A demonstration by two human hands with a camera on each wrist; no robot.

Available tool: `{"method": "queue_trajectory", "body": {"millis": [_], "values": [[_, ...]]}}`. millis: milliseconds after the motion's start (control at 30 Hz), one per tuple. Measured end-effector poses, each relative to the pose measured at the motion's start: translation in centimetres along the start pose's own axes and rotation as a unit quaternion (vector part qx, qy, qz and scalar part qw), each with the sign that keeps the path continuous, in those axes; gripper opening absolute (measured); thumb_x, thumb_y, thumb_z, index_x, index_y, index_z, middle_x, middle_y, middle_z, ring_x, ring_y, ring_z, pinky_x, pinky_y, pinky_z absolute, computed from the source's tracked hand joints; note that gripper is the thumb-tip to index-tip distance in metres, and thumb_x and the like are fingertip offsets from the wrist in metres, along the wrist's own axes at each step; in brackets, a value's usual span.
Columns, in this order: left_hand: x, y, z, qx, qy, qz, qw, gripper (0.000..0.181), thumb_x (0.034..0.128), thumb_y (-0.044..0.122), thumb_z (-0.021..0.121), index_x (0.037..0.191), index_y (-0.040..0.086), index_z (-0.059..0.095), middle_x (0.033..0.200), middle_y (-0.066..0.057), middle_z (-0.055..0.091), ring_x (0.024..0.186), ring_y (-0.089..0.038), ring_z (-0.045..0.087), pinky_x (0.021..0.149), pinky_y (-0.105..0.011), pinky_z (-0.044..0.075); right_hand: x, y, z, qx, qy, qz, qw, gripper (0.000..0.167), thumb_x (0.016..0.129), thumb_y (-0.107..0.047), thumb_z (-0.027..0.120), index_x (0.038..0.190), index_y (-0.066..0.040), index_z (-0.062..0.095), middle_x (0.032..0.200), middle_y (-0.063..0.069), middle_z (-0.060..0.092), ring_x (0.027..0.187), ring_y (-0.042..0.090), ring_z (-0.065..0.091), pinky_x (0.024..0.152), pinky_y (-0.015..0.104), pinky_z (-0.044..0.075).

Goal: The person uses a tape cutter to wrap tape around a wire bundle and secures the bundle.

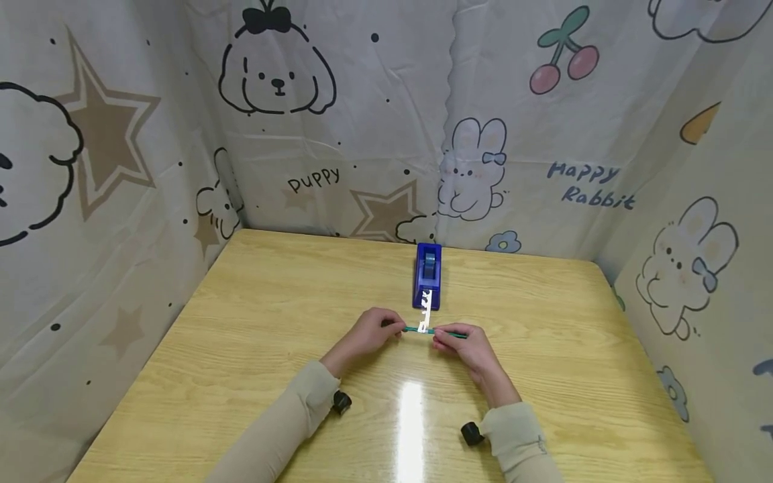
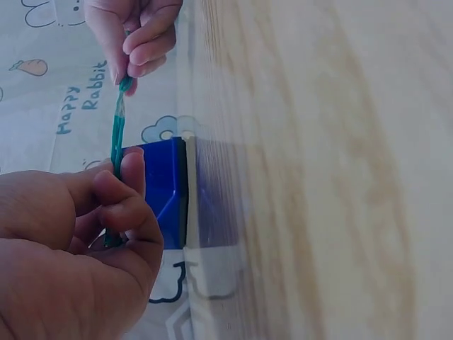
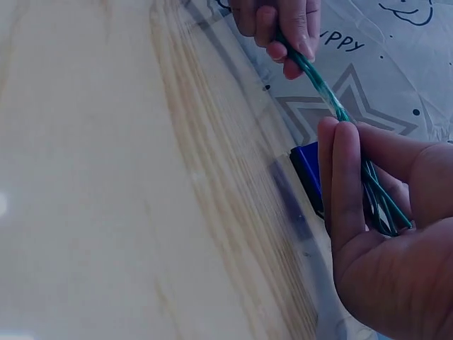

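Note:
A bundle of thin green cord point(image 1: 410, 329) is stretched level between both hands. My left hand point(image 1: 368, 332) pinches its left end, and my right hand point(image 1: 472, 347) pinches it farther right. In the right wrist view, looped strands point(image 3: 382, 205) of the bundle run down past the right fingers. From a blue tape dispenser point(image 1: 427, 283) beyond the hands, a strip of clear tape point(image 1: 425, 310), bright with glare, reaches to the cord between the hands. A pale, shiny patch of tape point(image 2: 119, 106) shows on the cord in the left wrist view.
The wooden table point(image 1: 290, 282) extends around the hands, with a bright reflection near its front. Printed curtains point(image 1: 374, 134) enclose its back and sides. Black wrist cameras point(image 1: 342, 402) sit at both cuffs. The dispenser stands close to the back edge.

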State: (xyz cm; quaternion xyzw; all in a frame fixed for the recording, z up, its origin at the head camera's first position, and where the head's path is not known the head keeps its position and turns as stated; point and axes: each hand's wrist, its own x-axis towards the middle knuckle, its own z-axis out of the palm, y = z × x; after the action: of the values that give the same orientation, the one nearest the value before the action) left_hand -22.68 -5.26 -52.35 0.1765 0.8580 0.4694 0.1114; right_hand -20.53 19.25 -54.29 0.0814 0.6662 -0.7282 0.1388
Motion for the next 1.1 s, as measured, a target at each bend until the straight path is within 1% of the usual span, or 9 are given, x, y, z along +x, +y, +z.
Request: {"method": "queue_trajectory", "body": {"millis": [167,267,367,500,667,767,867,1000,1100], "values": [[-0.05,-0.02,-0.02,0.000,0.006,0.003,1.0000,0.021,0.1050,0.018,0.062,0.099,0.005,0.078,0.090,-0.007,0.075,0.083,-0.018,0.066,0.074,-0.028,0.052,0.24,0.08,0.19,-0.030,0.019,0.000,0.9994,0.030,0.103,-0.014,0.066,0.115,0.013,0.070,0.083,0.007,0.075,0.073,0.013,0.075,0.074,0.027,0.062],[-0.06,-0.01,-0.03,0.000,0.005,0.006,1.0000,0.021,0.1052,0.017,0.062,0.100,0.004,0.077,0.090,-0.009,0.075,0.082,-0.021,0.067,0.072,-0.028,0.052,0.26,0.03,0.30,-0.043,0.030,0.007,0.9986,0.031,0.103,-0.018,0.066,0.111,0.012,0.070,0.081,0.007,0.073,0.069,0.012,0.073,0.069,0.026,0.062],[-0.05,-0.08,-0.01,0.001,0.004,0.007,1.0000,0.021,0.1054,0.017,0.062,0.101,0.003,0.077,0.091,-0.009,0.075,0.082,-0.020,0.067,0.070,-0.027,0.051,0.25,0.02,0.33,-0.048,0.031,0.012,0.9983,0.027,0.102,-0.015,0.067,0.108,0.011,0.071,0.080,0.007,0.072,0.067,0.012,0.072,0.067,0.025,0.061],[-0.01,-0.17,0.07,-0.002,0.006,0.006,1.0000,0.021,0.1052,0.019,0.062,0.103,0.005,0.078,0.093,-0.008,0.075,0.082,-0.018,0.067,0.069,-0.026,0.052,0.33,0.10,0.12,-0.036,0.029,0.010,0.9989,0.023,0.100,-0.010,0.069,0.109,0.012,0.072,0.079,0.005,0.073,0.067,0.012,0.073,0.066,0.024,0.061],[0.07,-0.22,0.26,-0.006,0.015,0.002,0.9999,0.019,0.1055,0.021,0.062,0.105,0.010,0.077,0.095,-0.003,0.075,0.083,-0.014,0.065,0.071,-0.027,0.051,0.32,-0.04,-0.19,-0.014,0.025,0.001,0.9996,0.025,0.099,-0.002,0.068,0.116,0.015,0.068,0.082,0.007,0.077,0.073,0.012,0.076,0.072,0.025,0.062],[0.14,-0.15,0.39,-0.009,0.017,-0.007,0.9998,0.022,0.1071,0.024,0.059,0.108,0.011,0.077,0.096,-0.001,0.075,0.088,-0.015,0.066,0.075,-0.029,0.053,0.25,-0.28,-0.22,-0.005,0.025,-0.005,0.9997,0.027,0.098,0.001,0.068,0.119,0.017,0.066,0.086,0.010,0.078,0.076,0.013,0.077,0.075,0.026,0.062],[0.27,-0.07,0.48,-0.008,0.014,-0.011,0.9998,0.024,0.1076,0.024,0.059,0.108,0.009,0.077,0.096,-0.004,0.076,0.091,-0.018,0.068,0.078,-0.030,0.053,0.32,-0.35,-0.27,-0.002,0.030,-0.010,0.9995,0.028,0.096,0.002,0.069,0.120,0.017,0.066,0.087,0.010,0.078,0.077,0.013,0.077,0.077,0.026,0.061],[0.52,-0.04,0.53,-0.010,0.008,-0.002,0.9999,0.022,0.1059,0.019,0.061,0.102,0.005,0.077,0.094,-0.008,0.075,0.087,-0.019,0.068,0.075,-0.028,0.051,0.43,-0.28,-0.32,-0.002,0.036,-0.012,0.9993,0.029,0.096,0.002,0.070,0.121,0.016,0.066,0.090,0.008,0.078,0.078,0.013,0.077,0.079,0.027,0.061],[0.68,-0.07,0.51,-0.020,0.005,0.000,0.9998,0.019,0.1044,0.018,0.064,0.101,0.004,0.077,0.092,-0.008,0.074,0.085,-0.018,0.066,0.073,-0.026,0.052,0.42,-0.27,-0.25,-0.001,0.042,-0.010,0.9990,0.028,0.097,0.001,0.070,0.121,0.014,0.067,0.093,0.007,0.077,0.080,0.013,0.077,0.080,0.027,0.061]]}}
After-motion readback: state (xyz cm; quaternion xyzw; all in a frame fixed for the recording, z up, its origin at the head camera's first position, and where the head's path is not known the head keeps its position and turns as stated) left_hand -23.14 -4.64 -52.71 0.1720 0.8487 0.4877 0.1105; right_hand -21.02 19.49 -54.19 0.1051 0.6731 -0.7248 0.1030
